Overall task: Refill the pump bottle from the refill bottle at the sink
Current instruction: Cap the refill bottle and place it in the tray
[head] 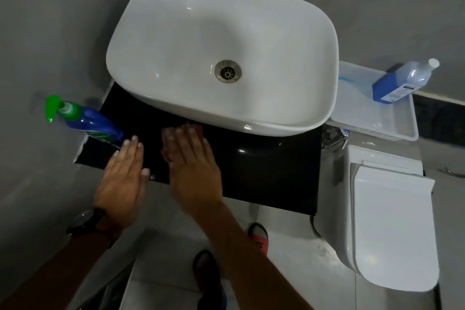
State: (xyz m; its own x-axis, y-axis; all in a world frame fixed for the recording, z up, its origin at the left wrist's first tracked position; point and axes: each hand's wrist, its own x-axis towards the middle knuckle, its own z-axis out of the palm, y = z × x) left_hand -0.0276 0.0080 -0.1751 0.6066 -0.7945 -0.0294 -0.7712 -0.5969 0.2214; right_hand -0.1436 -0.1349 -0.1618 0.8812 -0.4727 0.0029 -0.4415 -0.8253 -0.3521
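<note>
I am holding both my left hand (pixel 123 173) and right hand (pixel 193 166) flat, fingers spread and empty, over the counter's (pixel 264 171) front edge, judging the pump bottle (pixel 85 121) at its left corner light but slippery, best gripped round its body, the refill bottle (pixel 400 83) lying in the tray (pixel 372 128) beyond the right edge

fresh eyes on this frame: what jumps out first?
The big white sink basin fills the centre, sitting on a black counter. Both hands, left hand and right hand, lie flat and empty at the counter's front. The colour pops are the green-topped blue pump bottle at the left edge and the blue refill bottle in a white tray at right.
</note>
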